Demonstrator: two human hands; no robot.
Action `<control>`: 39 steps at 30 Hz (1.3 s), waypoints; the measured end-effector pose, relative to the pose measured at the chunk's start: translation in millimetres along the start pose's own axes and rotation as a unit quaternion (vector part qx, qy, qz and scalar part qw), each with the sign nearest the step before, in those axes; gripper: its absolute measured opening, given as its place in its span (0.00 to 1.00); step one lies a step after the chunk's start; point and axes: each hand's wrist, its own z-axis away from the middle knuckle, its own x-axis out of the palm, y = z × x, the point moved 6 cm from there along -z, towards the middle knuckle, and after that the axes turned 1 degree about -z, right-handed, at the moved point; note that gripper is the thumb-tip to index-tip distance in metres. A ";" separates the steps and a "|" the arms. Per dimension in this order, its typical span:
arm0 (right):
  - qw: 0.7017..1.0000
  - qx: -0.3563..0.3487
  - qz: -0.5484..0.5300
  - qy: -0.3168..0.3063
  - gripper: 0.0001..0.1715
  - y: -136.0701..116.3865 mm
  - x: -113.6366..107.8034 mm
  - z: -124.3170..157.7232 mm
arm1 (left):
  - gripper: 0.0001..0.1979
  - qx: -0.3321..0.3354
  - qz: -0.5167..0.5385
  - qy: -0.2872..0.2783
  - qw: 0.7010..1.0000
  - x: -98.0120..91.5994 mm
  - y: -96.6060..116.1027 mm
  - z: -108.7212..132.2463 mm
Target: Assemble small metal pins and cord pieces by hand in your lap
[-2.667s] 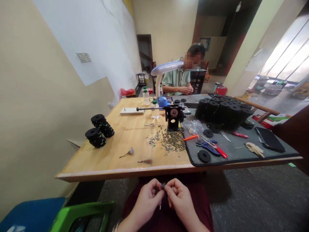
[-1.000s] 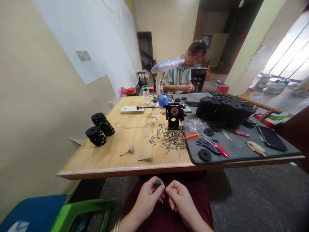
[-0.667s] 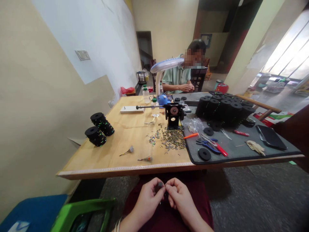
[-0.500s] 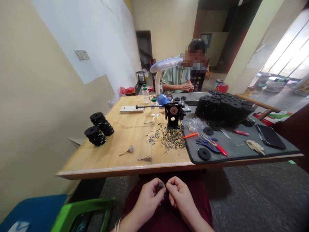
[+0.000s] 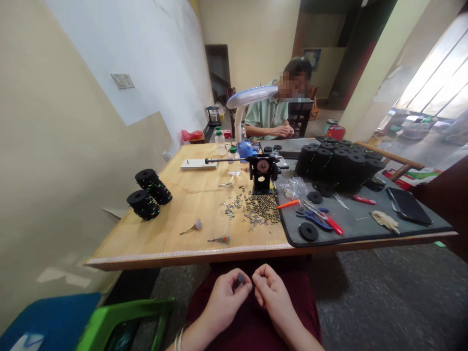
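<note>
Pinching a small dark piece [image 5: 239,281] over the lap, below the table's [image 5: 190,256] front edge.
At lower left a green chair [image 5: 120,317] stands close; two spools [image 5: 146,195] sit near the table's left edge. The left hand [image 5: 224,297] grips the piece between thumb and fingertips, just beside the right hand [image 5: 270,295], which is curled tight; I cannot tell whether it holds anything. Both hang clear of the table edge, with open floor to the right. The mat [image 5: 365,226] reaches the front edge.
</note>
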 end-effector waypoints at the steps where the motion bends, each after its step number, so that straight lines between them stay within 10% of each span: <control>1: 1.000 -0.001 0.001 -0.006 0.24 0.3 0.9 -0.2 | 0.08 -0.002 -0.007 0.001 1.000 -0.4 0.9 0.2; 12: 0.991 0.007 0.100 -0.087 0.13 -4.4 9.8 3.4 | 0.10 -0.016 0.083 0.033 0.996 -12.0 -3.5 -3.0; 23: 0.996 0.001 0.087 -0.032 0.10 -3.3 -0.1 6.1 | 0.14 -0.015 0.097 0.110 0.989 -36.0 -12.8 -9.4; 33: 0.998 -0.010 0.052 -0.027 0.19 -1.3 0.1 5.8 | 0.19 -0.100 0.135 -0.064 0.984 -9.0 -11.7 0.2; 39: 0.989 -0.068 0.128 -0.024 0.18 -8.3 -0.8 9.3 | 0.16 -0.100 0.197 -0.048 0.974 -2.2 -3.4 -7.3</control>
